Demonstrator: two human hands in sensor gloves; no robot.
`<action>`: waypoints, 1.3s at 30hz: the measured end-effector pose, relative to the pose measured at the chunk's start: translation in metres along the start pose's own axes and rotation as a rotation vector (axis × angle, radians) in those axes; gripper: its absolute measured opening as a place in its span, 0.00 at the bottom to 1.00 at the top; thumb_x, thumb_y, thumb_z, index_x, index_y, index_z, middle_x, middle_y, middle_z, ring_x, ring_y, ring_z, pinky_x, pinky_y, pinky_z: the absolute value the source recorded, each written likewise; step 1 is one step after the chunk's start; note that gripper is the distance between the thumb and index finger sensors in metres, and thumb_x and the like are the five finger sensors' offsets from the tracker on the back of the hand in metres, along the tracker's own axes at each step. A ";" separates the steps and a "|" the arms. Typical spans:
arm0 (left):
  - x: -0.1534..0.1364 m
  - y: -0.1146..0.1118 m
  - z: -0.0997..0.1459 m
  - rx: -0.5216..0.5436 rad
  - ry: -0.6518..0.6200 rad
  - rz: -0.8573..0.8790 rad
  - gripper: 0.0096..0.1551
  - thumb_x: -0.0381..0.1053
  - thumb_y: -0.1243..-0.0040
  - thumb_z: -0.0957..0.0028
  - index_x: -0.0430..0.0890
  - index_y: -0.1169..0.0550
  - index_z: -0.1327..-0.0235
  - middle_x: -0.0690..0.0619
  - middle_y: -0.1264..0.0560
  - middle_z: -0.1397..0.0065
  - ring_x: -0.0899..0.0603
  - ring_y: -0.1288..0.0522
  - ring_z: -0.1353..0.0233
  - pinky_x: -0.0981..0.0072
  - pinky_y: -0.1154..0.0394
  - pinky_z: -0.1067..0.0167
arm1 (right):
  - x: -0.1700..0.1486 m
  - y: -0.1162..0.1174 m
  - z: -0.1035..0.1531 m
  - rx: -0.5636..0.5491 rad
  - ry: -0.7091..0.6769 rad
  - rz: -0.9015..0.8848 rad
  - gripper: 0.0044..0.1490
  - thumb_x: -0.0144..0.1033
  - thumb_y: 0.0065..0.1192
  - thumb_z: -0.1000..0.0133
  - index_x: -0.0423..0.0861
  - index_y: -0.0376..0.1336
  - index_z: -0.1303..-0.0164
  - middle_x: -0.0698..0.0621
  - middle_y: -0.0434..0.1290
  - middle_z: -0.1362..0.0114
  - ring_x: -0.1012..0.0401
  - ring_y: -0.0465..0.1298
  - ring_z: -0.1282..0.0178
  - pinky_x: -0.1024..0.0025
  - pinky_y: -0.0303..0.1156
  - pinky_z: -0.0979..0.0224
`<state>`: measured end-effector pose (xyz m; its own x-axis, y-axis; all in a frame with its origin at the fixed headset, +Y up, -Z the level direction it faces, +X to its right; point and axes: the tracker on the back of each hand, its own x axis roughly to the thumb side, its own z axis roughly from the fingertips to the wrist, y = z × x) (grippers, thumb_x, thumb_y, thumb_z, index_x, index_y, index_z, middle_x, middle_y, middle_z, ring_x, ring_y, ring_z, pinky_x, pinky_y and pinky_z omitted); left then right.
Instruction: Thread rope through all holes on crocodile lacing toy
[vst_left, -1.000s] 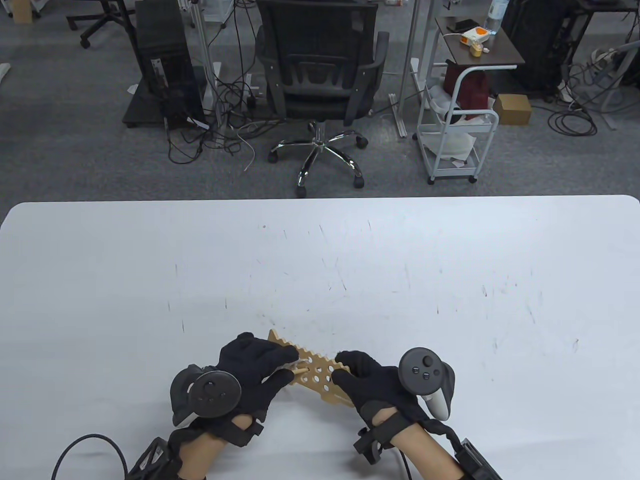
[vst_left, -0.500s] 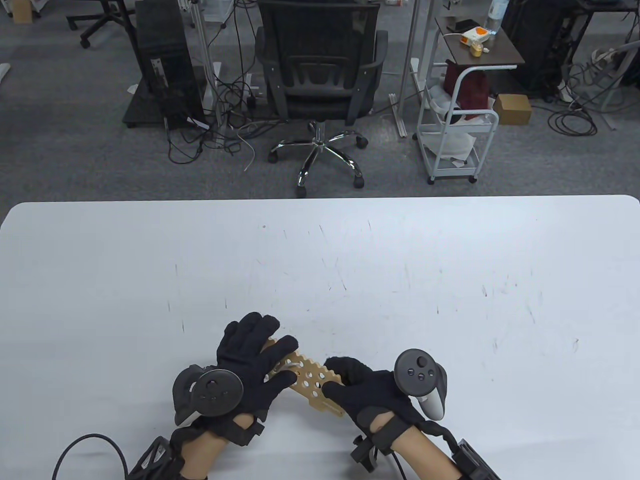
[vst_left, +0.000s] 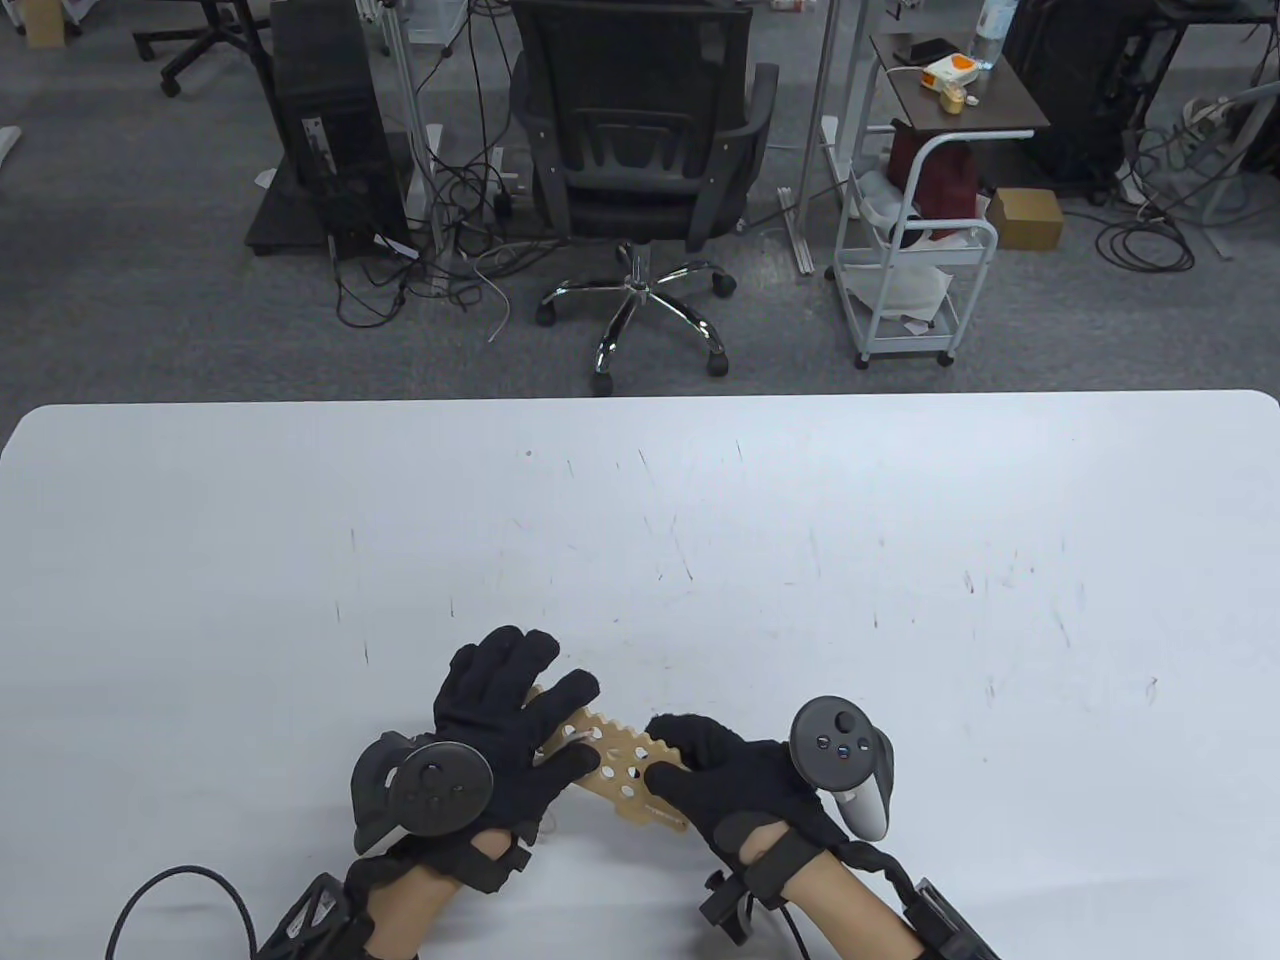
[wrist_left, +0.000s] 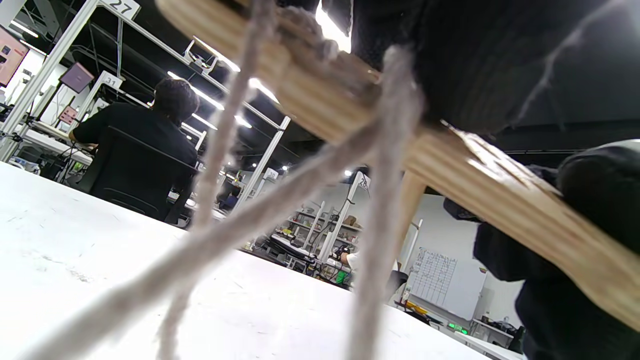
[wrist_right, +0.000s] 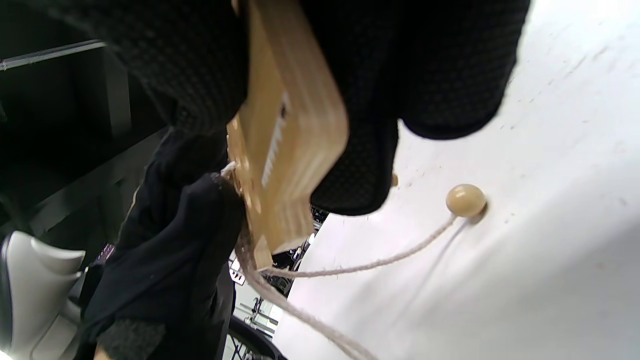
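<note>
The wooden crocodile lacing board (vst_left: 620, 765) is held just above the white table (vst_left: 700, 550) between both hands. My left hand (vst_left: 562, 725) grips its left end, fingers spread on top and thumb at the near edge, with a bit of pale rope (vst_left: 578, 737) showing there. My right hand (vst_left: 665, 750) pinches the right end. From below, the board (wrist_left: 480, 165) has rope strands (wrist_left: 385, 200) hanging from it and a thin wooden needle (wrist_left: 412, 195) beneath. The rope (wrist_right: 350, 270) runs over the table to a wooden bead (wrist_right: 465, 200) under the board (wrist_right: 290, 130).
Cables trail from both wrists at the table's near edge (vst_left: 180, 880). Beyond the far edge stand an office chair (vst_left: 640, 130) and a white trolley (vst_left: 915, 260). A seated person (wrist_left: 140, 150) shows in the left wrist view's background.
My left fingers have slid up over the board's left tip and now hide it. The right hand and board shifted a little left. The needle tip at my left thumb is out of sight from above.
</note>
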<state>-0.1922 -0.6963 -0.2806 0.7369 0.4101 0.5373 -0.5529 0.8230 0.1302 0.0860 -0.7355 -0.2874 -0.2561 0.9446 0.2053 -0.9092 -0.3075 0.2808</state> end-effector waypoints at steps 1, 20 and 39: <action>-0.001 0.001 0.000 0.007 0.004 0.006 0.41 0.64 0.27 0.59 0.65 0.28 0.28 0.50 0.44 0.15 0.35 0.53 0.15 0.34 0.57 0.23 | -0.001 -0.002 0.000 -0.011 0.007 -0.014 0.33 0.39 0.73 0.51 0.39 0.65 0.39 0.45 0.83 0.47 0.53 0.89 0.55 0.59 0.81 0.51; -0.028 0.034 0.005 0.177 0.174 0.053 0.39 0.64 0.32 0.56 0.66 0.30 0.27 0.49 0.43 0.16 0.35 0.50 0.16 0.35 0.55 0.23 | -0.009 -0.020 -0.002 -0.106 0.052 -0.033 0.31 0.39 0.72 0.50 0.43 0.66 0.38 0.46 0.82 0.46 0.53 0.88 0.55 0.56 0.79 0.49; -0.059 -0.002 -0.002 -0.040 0.336 0.268 0.35 0.62 0.30 0.57 0.67 0.24 0.32 0.49 0.29 0.24 0.35 0.35 0.22 0.33 0.53 0.24 | -0.007 -0.022 -0.001 -0.092 0.008 -0.092 0.30 0.40 0.68 0.49 0.48 0.67 0.36 0.48 0.81 0.45 0.54 0.86 0.54 0.54 0.76 0.46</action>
<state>-0.2343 -0.7213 -0.3138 0.6584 0.7113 0.2461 -0.7315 0.6817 -0.0128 0.1076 -0.7354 -0.2957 -0.1728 0.9692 0.1753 -0.9551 -0.2084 0.2105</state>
